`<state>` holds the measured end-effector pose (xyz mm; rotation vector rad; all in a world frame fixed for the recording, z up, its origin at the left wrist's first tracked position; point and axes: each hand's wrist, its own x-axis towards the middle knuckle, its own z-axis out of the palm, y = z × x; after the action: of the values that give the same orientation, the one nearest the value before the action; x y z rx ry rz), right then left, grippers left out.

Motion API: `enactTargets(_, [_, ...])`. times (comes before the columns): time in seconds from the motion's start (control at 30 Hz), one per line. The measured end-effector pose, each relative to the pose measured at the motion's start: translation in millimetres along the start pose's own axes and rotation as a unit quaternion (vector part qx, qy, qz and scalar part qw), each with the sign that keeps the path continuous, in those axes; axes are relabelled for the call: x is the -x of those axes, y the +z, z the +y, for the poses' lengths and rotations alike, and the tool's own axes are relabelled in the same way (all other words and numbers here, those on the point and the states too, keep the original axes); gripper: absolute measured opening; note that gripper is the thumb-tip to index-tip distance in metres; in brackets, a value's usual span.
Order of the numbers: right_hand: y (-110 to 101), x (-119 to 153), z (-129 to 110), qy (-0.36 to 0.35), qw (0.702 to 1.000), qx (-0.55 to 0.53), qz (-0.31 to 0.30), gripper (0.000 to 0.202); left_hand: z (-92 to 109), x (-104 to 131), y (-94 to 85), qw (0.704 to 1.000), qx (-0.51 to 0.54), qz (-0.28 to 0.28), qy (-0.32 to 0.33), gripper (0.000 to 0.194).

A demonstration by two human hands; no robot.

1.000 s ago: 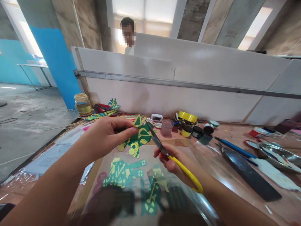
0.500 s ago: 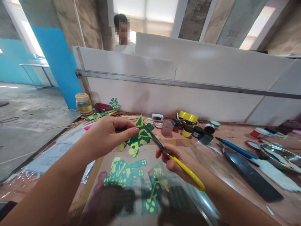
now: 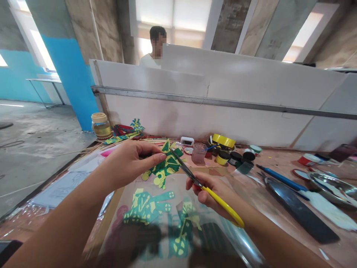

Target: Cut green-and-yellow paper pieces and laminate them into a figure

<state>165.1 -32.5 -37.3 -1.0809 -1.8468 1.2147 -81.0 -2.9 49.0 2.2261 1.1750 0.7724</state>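
Note:
Between thumb and fingers, my left hand [image 3: 139, 162] pinches a green and yellow cut-out figure [image 3: 164, 169] with a jagged outline. My right hand [image 3: 208, 191] grips yellow-handled scissors [image 3: 220, 201], whose blades point up and left at the cut-out's right side. Whether the blades have the edge between them is too small to tell. Below lies a clear plastic sheet [image 3: 156, 230] on the table, with more green and yellow cut-out pieces [image 3: 147, 204] on or under it.
Along the back stand a lidded jar [image 3: 100, 126], a cup of cloudy liquid [image 3: 199, 153], paint pots [image 3: 222, 158] and yellow tape [image 3: 223, 140]. At right are a blue-handled tool [image 3: 280, 177], a dark flat blade-shaped object [image 3: 301, 210] and a metal bowl [image 3: 334, 186]. A person [image 3: 157, 46] is behind the white partition [image 3: 237, 82].
The view has shifted slightly. Both hands keep their hold on the cut-out and scissors, with little movement between them. The person behind the partition has moved right.

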Motion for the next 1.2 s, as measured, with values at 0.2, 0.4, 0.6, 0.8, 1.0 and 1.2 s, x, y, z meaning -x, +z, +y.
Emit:
enactTargets(0.2, [0.7, 0.9, -5.5, 0.01, 1.0, -0.015, 0.004, 0.062, -1.4, -0.5, 0.2, 1.0, 0.014, 0.004, -0.001, 0.031])
enactTargets(0.4, [5.5, 0.1, -3.5, -0.014, 0.997, -0.079, 0.013, 0.068, 5.2, -1.9, 4.8, 0.996, 0.094, 0.001, -0.003, 0.026])
enactTargets(0.6, [11.8, 4.0, -11.2, -0.034, 0.989, -0.135, 0.055, 0.069, 7.0, -3.4, 6.4, 0.979, 0.197, -0.043, -0.029, 0.023])
enactTargets(0.8, [10.3, 6.3, -14.2, -0.028, 0.99, -0.125, 0.058, 0.075, -0.5, -5.0, 3.4, 0.981, 0.179, -0.07, -0.004, 0.024])
enactTargets(1.0, [8.2, 6.2, -14.8, -0.03, 0.991, -0.128, 0.021, 0.073, 5.2, -3.6, 15.1, 0.981, 0.184, -0.055, -0.005, 0.023])
enactTargets(1.2, [6.4, 7.8, -11.9, -0.037, 0.99, -0.125, -0.05, 0.07, 11.0, -1.6, 25.5, 0.989, 0.143, -0.003, 0.031, 0.035])
